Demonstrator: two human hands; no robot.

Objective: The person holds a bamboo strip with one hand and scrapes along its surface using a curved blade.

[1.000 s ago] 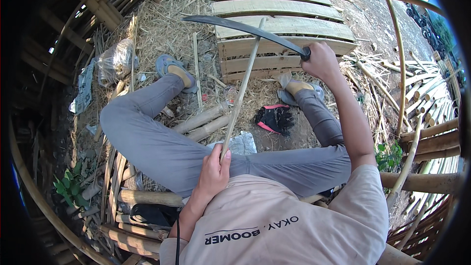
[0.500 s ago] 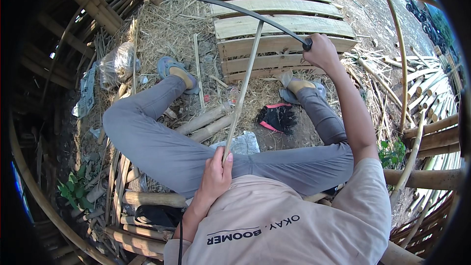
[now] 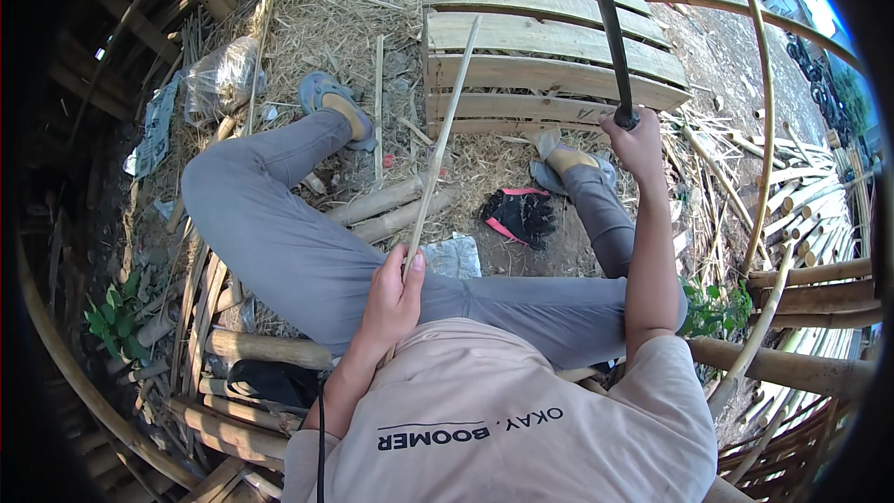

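Gripping a thin pale bamboo strip (image 3: 445, 130) near its lower end, the left hand (image 3: 391, 303) has its fingers wrapped tight (strip slanting away over the wooden slatted pallet (image 3: 540, 65)). Farther out, the right hand (image 3: 638, 142) is clenched on a long dark blade (image 3: 607, 23), raised upright.

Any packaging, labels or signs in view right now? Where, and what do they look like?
Clear plastic bag: crumpled, lying on the straw at upper left, near the left foot.
Flat grey-blue wrapper: on the ground left of that bag.
Pale crumpled sheet or bag: on the ground between the legs.
No signs or screens.
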